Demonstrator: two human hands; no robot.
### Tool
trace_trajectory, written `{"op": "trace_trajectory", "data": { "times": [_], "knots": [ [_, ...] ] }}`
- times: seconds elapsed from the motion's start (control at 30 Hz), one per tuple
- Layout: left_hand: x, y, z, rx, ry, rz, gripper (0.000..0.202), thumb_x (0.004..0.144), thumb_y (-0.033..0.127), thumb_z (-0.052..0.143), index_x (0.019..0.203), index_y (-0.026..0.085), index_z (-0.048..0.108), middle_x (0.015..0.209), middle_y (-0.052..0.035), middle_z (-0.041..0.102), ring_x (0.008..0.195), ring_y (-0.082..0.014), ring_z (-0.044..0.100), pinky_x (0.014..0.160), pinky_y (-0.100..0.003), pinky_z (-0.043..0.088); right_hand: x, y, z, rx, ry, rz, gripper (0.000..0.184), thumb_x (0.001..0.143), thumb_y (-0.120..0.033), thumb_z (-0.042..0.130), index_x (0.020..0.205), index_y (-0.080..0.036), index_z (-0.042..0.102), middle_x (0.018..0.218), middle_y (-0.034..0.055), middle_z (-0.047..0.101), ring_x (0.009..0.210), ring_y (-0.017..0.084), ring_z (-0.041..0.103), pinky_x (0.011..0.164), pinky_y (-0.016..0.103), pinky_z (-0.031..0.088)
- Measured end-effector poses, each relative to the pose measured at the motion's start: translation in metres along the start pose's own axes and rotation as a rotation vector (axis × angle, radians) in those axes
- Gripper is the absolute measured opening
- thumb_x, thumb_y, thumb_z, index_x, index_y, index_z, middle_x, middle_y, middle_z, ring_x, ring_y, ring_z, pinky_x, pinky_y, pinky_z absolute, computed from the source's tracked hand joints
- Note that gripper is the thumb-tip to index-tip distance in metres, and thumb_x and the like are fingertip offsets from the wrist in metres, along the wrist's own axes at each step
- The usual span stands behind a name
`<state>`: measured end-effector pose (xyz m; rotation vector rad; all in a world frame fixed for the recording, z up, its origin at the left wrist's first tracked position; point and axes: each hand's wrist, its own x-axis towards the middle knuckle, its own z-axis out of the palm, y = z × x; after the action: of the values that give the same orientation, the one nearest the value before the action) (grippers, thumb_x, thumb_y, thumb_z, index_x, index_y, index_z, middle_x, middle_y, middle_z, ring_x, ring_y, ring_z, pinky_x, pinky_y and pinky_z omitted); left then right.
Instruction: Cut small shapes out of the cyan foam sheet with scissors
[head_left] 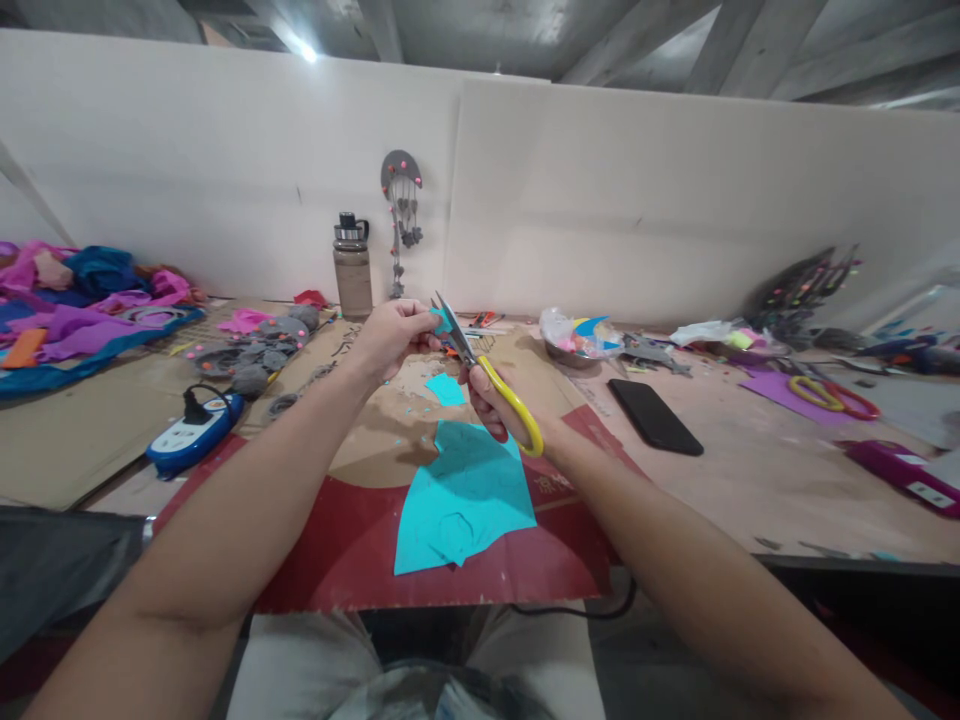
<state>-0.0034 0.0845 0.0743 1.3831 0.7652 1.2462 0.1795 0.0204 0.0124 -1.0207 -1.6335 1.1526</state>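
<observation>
My left hand (395, 332) is raised over the table, its fingers pinched on a small turquoise piece (442, 320). My right hand (495, 405) grips yellow-handled scissors (487, 375), whose blades point up and left and meet the small piece. Below my hands a large turquoise felt sheet (461, 495) with cut edges lies on a red and brown cardboard (360, 540). A smaller turquoise scrap (446, 389) lies just beyond it.
A black phone (654, 416) lies right of the cardboard. A blue-white power strip (193, 430) sits at the left, grey felt pieces (259, 355) and a bottle (352, 268) behind it. Coloured fabric (75, 310) is piled far left; a bowl of scraps (577, 340) and other scissors (831, 396) sit right.
</observation>
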Motion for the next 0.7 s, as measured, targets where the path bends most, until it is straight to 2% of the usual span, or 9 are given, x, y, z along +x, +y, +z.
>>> {"op": "trace_trajectory", "data": {
  "times": [0.2,0.33,0.5,0.7],
  "knots": [
    [-0.002,-0.001,0.001,-0.029,-0.016,-0.001,0.021,0.064,0.019,0.079,0.058,0.013,0.060,0.056,-0.0030,0.065,0.047,-0.0080,0.058,0.049,-0.019,0.045,0.000,-0.001,0.001,0.061,0.006,-0.004,0.065,0.079,-0.086,0.057,0.092,-0.023,0.045,0.063,-0.0095,0.037,0.041,0.006,0.031,0.032,0.020,0.030],
    [-0.004,0.002,0.005,-0.026,-0.012,-0.019,0.025,0.064,0.020,0.081,0.057,0.014,0.058,0.061,-0.0057,0.069,0.048,-0.0080,0.059,0.050,-0.019,0.046,0.000,-0.002,0.002,0.128,-0.003,0.003,0.065,0.077,-0.085,0.060,0.092,-0.024,0.044,0.061,-0.0102,0.036,0.039,0.006,0.031,0.032,0.019,0.028],
    [-0.009,0.005,0.010,-0.008,-0.002,-0.055,0.028,0.066,0.020,0.081,0.055,0.015,0.056,0.058,-0.0045,0.067,0.047,-0.0079,0.057,0.051,-0.020,0.044,-0.002,-0.005,0.004,0.168,0.007,0.010,0.059,0.081,-0.079,0.063,0.095,-0.024,0.045,0.060,-0.0106,0.037,0.039,0.006,0.031,0.033,0.019,0.027],
    [-0.011,0.005,0.010,0.045,0.004,-0.030,0.028,0.066,0.019,0.080,0.053,0.016,0.056,0.051,-0.0012,0.059,0.048,-0.0078,0.053,0.049,-0.020,0.039,-0.004,-0.009,0.004,0.180,0.019,0.025,0.060,0.080,-0.078,0.063,0.100,-0.023,0.048,0.060,-0.0105,0.038,0.039,0.006,0.031,0.034,0.020,0.027]
  ]
}}
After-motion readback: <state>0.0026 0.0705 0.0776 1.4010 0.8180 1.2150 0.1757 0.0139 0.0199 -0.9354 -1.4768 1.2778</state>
